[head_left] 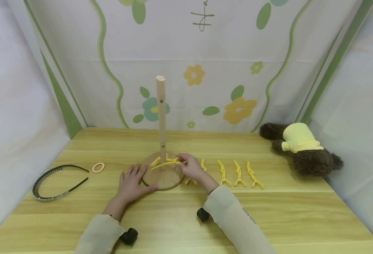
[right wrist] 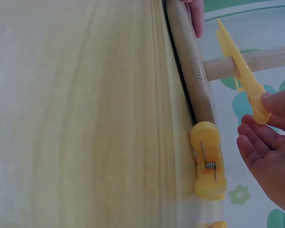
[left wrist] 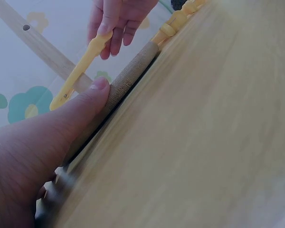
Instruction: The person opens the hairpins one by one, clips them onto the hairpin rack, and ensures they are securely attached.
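Pinching one yellow alligator hair clip in the right hand, bracing the wooden base with the straight-fingered left hand, seemingly progressing partway (leaving four clips aside).

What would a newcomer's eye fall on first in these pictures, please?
Probably the tall wooden post, upright on its round base near the middle of the table. The left hand touches the base's edge, while the right hand holds a yellow clip above the base. Next, perhaps the dark plush toy in a yellow top, lying at the table's right.
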{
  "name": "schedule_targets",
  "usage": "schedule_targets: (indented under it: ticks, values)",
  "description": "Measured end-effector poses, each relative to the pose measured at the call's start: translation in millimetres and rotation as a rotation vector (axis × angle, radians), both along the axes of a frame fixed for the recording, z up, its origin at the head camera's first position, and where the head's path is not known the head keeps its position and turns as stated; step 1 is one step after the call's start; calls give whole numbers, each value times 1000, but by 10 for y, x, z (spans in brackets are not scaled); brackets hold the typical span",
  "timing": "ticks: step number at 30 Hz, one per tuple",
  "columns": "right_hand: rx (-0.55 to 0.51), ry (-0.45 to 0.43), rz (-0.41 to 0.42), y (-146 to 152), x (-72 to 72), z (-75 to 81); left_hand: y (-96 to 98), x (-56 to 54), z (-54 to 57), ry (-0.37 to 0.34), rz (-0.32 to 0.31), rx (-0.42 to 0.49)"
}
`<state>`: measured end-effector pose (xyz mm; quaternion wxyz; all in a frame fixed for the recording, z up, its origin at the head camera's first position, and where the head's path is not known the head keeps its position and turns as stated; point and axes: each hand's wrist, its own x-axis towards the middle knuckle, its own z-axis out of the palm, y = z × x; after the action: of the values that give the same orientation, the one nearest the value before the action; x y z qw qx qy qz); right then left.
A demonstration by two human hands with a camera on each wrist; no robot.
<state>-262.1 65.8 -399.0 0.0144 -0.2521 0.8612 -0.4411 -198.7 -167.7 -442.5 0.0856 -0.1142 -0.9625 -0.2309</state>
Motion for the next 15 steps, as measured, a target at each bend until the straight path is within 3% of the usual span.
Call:
schedule_targets:
  ticks: [8,15]
  values:
    - [-42,-1,8,149,43,160,3,-2,0,0,3,-5]
    - [-14,54,-41,668,88,388,-2,0,5,3,4,-6]
